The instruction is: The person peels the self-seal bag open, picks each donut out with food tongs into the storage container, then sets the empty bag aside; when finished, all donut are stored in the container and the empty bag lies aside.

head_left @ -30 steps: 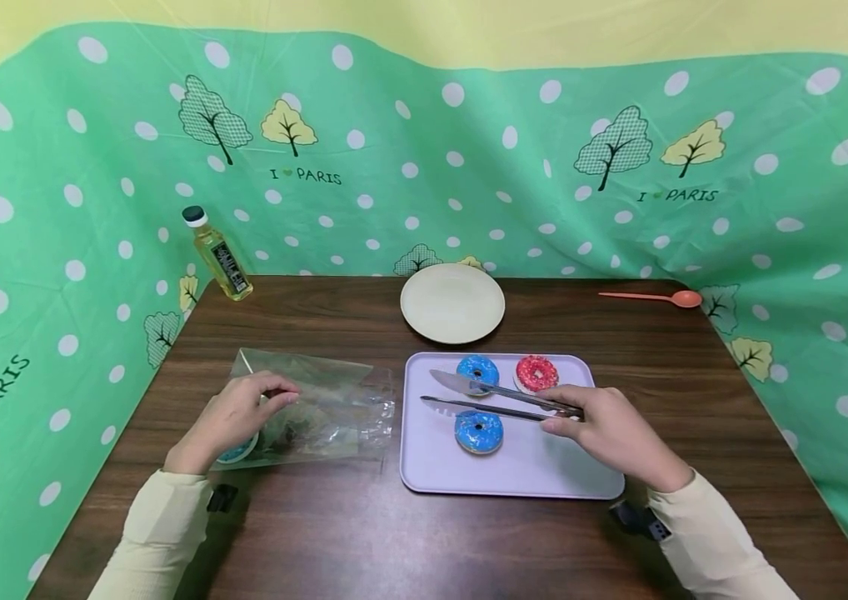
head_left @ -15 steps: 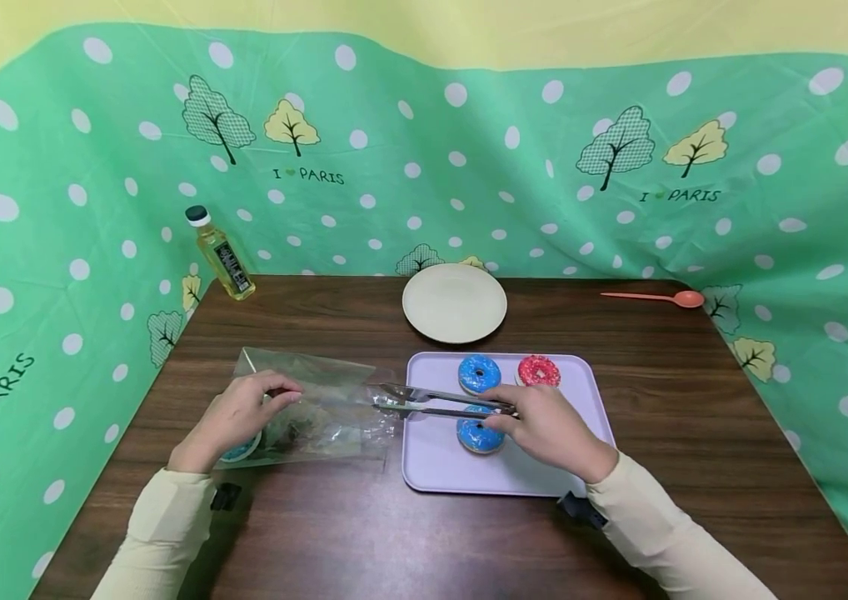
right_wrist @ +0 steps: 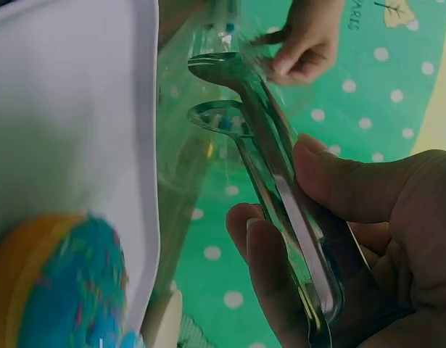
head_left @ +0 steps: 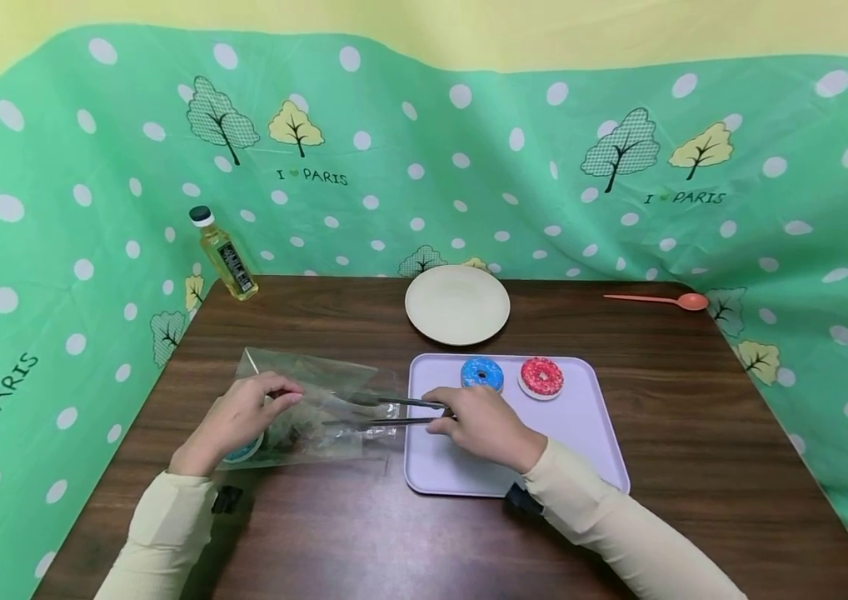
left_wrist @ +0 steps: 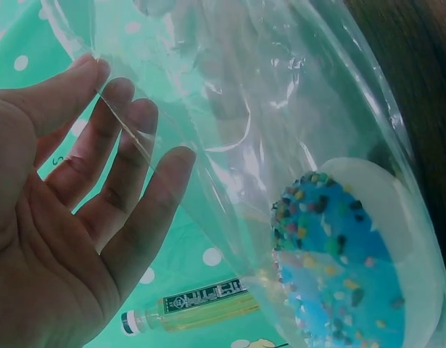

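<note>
A clear plastic bag (head_left: 319, 417) lies on the table, and a blue sprinkled donut (left_wrist: 346, 261) is inside it. My left hand (head_left: 240, 417) pinches the bag's upper edge between thumb and index finger; the other fingers are spread. My right hand (head_left: 487, 421) holds metal tongs (right_wrist: 281, 181) with the arms apart. The tips overlap the bag's right end, with nothing between them; they look dimmed by the film. On the lilac tray (head_left: 574, 458) sit a blue donut (head_left: 481, 375) and a red donut (head_left: 541, 378). Another blue donut's place is covered by my right hand.
A cream plate (head_left: 457, 304) stands behind the tray. At the back left is a bottle of yellow liquid (head_left: 229, 262), and a coral spoon (head_left: 686, 302) lies at the back right. Green dotted cloth (head_left: 409, 200) borders the table.
My right hand has carried the tongs leftward from above the donuts to the bag, covering the nearer blue donut. My left hand keeps its pinch on the bag.
</note>
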Motion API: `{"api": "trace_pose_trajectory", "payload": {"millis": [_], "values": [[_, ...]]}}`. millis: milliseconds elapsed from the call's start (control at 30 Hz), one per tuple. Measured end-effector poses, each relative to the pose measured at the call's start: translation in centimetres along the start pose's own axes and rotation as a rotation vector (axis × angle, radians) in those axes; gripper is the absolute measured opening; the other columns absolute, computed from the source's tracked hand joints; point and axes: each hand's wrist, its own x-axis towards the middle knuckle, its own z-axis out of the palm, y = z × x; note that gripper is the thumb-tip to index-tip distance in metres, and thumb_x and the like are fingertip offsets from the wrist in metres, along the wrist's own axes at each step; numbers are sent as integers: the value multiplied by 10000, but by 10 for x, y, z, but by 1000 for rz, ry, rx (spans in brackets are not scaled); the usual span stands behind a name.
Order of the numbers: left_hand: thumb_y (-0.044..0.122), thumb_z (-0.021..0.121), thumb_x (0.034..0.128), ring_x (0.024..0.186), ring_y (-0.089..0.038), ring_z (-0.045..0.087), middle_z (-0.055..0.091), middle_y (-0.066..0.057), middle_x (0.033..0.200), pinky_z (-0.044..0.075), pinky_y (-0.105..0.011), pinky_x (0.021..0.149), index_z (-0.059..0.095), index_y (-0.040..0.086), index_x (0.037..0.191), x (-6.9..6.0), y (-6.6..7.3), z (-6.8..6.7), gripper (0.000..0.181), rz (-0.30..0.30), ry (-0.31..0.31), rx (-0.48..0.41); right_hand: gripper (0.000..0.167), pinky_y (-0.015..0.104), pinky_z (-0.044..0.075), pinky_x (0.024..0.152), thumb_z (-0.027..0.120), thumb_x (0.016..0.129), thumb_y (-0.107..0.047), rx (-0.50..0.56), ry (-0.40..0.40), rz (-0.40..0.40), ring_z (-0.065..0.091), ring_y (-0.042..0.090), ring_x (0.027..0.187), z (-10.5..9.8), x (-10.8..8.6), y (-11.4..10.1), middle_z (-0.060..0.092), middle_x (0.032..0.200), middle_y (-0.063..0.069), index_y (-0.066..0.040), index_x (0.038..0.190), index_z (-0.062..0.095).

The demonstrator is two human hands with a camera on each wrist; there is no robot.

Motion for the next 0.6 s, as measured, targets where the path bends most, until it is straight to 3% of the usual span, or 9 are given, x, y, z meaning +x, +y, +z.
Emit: {"api": "trace_pose_trajectory", "payload": {"millis": [133, 333, 600], "values": [[278, 629, 1017, 959, -170, 647, 694, 17, 1111, 525, -434, 791, 752, 162, 1122, -1, 1, 1, 199, 0, 3, -1, 299, 269, 410, 542, 812, 862, -181, 33, -34, -31, 482, 50, 584, 9, 9, -5, 697, 813, -41, -72, 1131, 736], [279, 623, 1020, 960, -161, 647, 694, 23, 1106, 526, -425, 787, 750, 186, 1110, 1, 0, -1, 181, 10, 2, 3, 340, 303, 462, 620, 793, 889, -198, 79, -83, -35, 541, 89, 662, 21, 22, -13, 740, 956, 46, -61, 1191, 719], [278, 627, 1018, 964, -159, 645, 695, 43, 1083, 524, -435, 799, 750, 197, 1097, 1, 1, 0, 167, 6, 3, -12, 393, 328, 520, 715, 788, 897, -228, 121, -117, -39, 623, 26, 699, 39, 38, -21, 730, 831, -33, -63, 1242, 698]]}}
